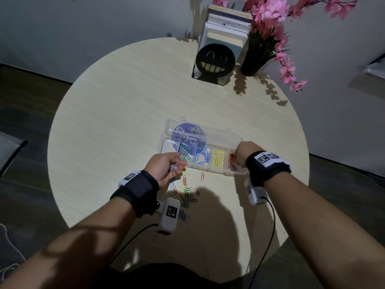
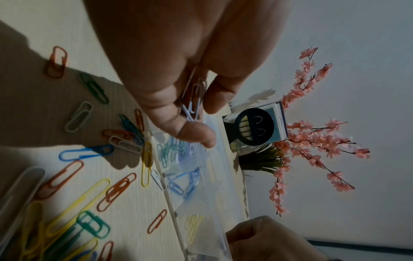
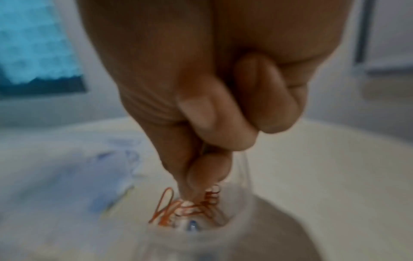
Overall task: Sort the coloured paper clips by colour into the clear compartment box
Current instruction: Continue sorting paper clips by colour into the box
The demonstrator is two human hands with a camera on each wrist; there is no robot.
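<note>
From the head view, the clear compartment box (image 1: pixel 210 172) lies open on the tabletop (image 1: pixel 125 105) just beyond the loose pile of paper clips (image 1: pixel 186 198), probably so that each clip has a short trip from pile to slot; white, green, blue, yellow and red clips already sit in separate compartments from left to right. The left hand (image 1: pixel 166 166) hovers at the box's near-left corner, fingers curled round a few white clips (image 1: pixel 173 166), likely bound for the leftmost compartment. The right hand (image 1: pixel 242 155) reaches down into the rightmost compartment with the red clips (image 1: pixel 230 160). The left wrist view shows the left thumb and fingers pinching several pale clips (image 2: pixel 191 109), with at least one reddish one among them, above the box edge. The right wrist view is blurred: the right fingertips (image 3: pixel 201 178) are pressed together, pointing down onto the red clips (image 3: pixel 190 208); whether they pinch one I cannot tell.
</note>
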